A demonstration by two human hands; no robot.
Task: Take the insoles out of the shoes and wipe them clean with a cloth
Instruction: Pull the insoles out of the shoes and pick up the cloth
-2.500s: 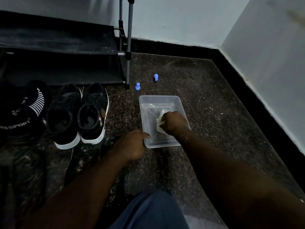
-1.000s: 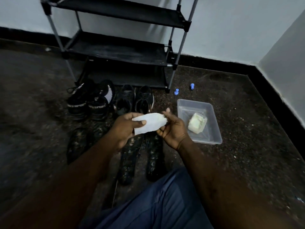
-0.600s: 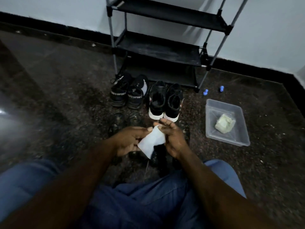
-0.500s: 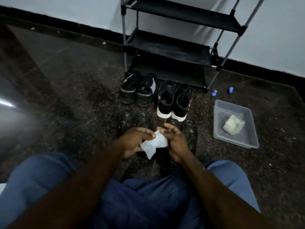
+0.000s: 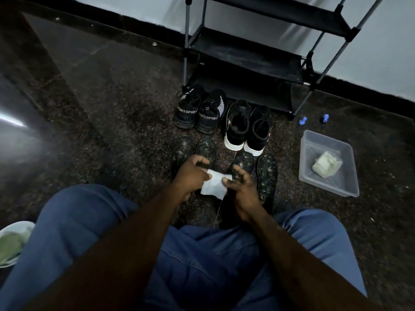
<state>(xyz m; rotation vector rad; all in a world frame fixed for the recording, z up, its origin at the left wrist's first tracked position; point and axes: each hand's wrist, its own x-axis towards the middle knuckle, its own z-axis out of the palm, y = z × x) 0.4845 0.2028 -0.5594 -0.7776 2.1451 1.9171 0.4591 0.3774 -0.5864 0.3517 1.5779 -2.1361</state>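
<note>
Both hands hold a small white cloth (image 5: 214, 184) just above the floor in front of my knees. My left hand (image 5: 192, 176) pinches its left edge and my right hand (image 5: 241, 186) grips its right edge. Several dark, speckled insoles lie on the floor under the hands, one pair on the left (image 5: 205, 147) and one pair on the right (image 5: 266, 173). Beyond them stand two pairs of black shoes: a "SPORT" pair (image 5: 198, 111) and a white-soled pair (image 5: 247, 126).
A clear plastic tub (image 5: 348, 187) holding a pale folded cloth (image 5: 326, 164) sits on the floor to the right. A black shoe rack (image 5: 247, 50) stands against the wall. Two small blue caps (image 5: 303, 120) lie by its foot. A white bowl (image 5: 13, 227) is at far left.
My right hand left the tub, and both hands now hold a white cloth over the insoles. The view has swung left and down, showing my knees.
</note>
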